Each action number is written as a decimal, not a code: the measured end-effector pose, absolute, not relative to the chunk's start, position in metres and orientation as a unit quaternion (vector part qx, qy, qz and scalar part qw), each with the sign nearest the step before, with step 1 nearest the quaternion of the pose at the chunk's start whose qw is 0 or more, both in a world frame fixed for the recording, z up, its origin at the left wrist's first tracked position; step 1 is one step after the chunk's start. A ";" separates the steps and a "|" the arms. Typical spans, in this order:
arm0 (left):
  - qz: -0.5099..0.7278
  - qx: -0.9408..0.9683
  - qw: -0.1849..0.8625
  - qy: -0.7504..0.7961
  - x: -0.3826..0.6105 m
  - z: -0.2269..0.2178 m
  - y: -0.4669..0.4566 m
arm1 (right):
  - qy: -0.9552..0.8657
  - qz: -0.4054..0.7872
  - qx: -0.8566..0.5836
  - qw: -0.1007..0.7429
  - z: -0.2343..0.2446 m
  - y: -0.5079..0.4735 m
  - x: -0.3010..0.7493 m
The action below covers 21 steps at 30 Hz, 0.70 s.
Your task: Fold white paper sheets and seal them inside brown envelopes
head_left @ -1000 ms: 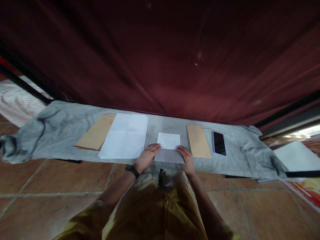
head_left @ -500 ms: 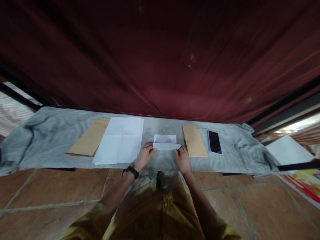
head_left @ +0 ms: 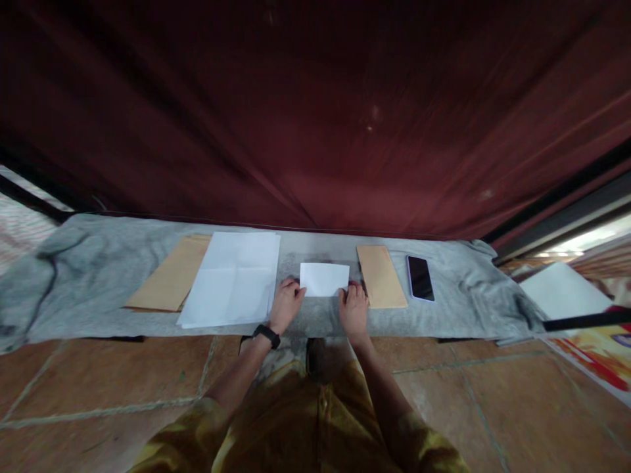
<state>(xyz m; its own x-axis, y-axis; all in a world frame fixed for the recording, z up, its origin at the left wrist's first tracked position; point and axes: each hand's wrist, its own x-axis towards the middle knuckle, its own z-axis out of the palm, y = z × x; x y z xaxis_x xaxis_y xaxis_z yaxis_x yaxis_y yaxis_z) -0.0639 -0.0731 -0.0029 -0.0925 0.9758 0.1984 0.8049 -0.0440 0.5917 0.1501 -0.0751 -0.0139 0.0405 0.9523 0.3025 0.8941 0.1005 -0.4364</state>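
A folded sheet of white paper (head_left: 324, 279) lies flat on the grey cloth in front of me. My left hand (head_left: 287, 305), with a black watch at the wrist, pinches its lower left corner. At the lower right corner, my right hand (head_left: 353, 307) has its thumb on the paper and its fingers at the edge. To the left is a stack of white paper sheets (head_left: 234, 276) with crease lines on the top one. A brown envelope (head_left: 381, 277) lies just right of my right hand.
More brown envelopes (head_left: 167, 276) lie partly under the white stack. A phone (head_left: 420, 278) rests right of the single envelope. The narrow table under grey cloth (head_left: 458, 289) ends at a dark red curtain (head_left: 315, 131). A white panel (head_left: 564, 289) stands beyond its right end.
The upper flap of the white paper, raised and partly folded half a second ago, now lies flat as one small rectangle. Both hands have stayed at its sides, shifting slightly.
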 end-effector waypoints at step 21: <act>0.184 0.641 0.107 0.737 -0.053 0.016 -0.071 | -0.713 0.020 -0.657 0.242 -0.017 -0.076 0.151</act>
<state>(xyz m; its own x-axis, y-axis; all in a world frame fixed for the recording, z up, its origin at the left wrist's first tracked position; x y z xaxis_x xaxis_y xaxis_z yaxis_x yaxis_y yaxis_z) -0.0530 -0.0709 0.0157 -0.1542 0.9849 0.0790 0.9060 0.1090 0.4090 0.1508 -0.0756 -0.0166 -0.0185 0.9475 0.3192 0.9278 0.1353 -0.3477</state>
